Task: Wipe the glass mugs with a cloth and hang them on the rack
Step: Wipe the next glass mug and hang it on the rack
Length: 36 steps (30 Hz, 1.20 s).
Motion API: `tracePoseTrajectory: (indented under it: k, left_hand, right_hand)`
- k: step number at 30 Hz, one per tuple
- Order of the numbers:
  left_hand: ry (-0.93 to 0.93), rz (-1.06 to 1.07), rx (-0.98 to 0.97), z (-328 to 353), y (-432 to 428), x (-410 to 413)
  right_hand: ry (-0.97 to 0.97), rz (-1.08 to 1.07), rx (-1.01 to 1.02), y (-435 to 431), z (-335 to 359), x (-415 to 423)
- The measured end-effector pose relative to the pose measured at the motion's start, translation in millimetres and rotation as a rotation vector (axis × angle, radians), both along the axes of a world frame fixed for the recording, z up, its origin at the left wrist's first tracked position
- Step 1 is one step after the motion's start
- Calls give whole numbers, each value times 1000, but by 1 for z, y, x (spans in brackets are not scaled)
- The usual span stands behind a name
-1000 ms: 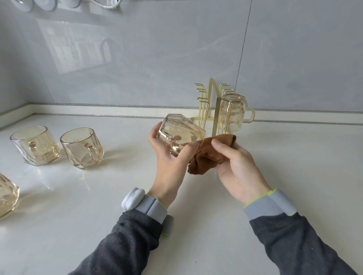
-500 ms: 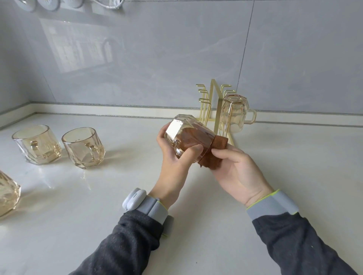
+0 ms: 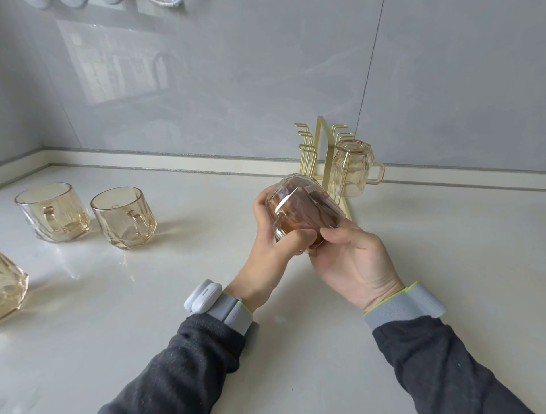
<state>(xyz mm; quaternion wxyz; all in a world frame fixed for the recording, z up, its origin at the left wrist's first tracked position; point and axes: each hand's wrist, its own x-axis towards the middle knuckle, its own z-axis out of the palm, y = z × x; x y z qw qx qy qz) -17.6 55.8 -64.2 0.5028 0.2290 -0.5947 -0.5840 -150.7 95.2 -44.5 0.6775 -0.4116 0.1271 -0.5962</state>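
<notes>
My left hand (image 3: 273,236) grips an amber glass mug (image 3: 298,201) tilted on its side above the counter, its base toward the wall. The brown cloth (image 3: 307,214) is stuffed inside that mug and shows through the glass. My right hand (image 3: 351,260) has its fingers pushed into the mug's mouth with the cloth. Behind them stands the gold wire rack (image 3: 320,153), with one mug (image 3: 353,171) hanging upside down on its right side. Two upright mugs (image 3: 53,214) (image 3: 124,218) stand at the left, and part of a third (image 3: 11,283) shows at the left edge.
The pale marble counter (image 3: 147,295) ends at a grey tiled wall (image 3: 236,82) with a low ledge behind the rack. White objects (image 3: 74,2) hang at the top left edge of the view.
The cloth, bunched outside the mug's mouth a second ago, has gone inside the mug with my right fingers. My left hand has turned the mug so its base points more toward the wall.
</notes>
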Motion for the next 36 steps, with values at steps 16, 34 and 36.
tracePoseTrajectory:
  k: [16, 34, 36]
  left_hand:
    - [31, 120, -36, 1, 1, -2]
    - [80, 158, 37, 2, -5, 0]
    - [66, 141, 55, 2, -5, 1]
  right_hand:
    - [124, -147, 33, -8, -8, 0]
    - [131, -276, 141, -7, -6, -4]
    - [147, -248, 95, -8, -6, -4]
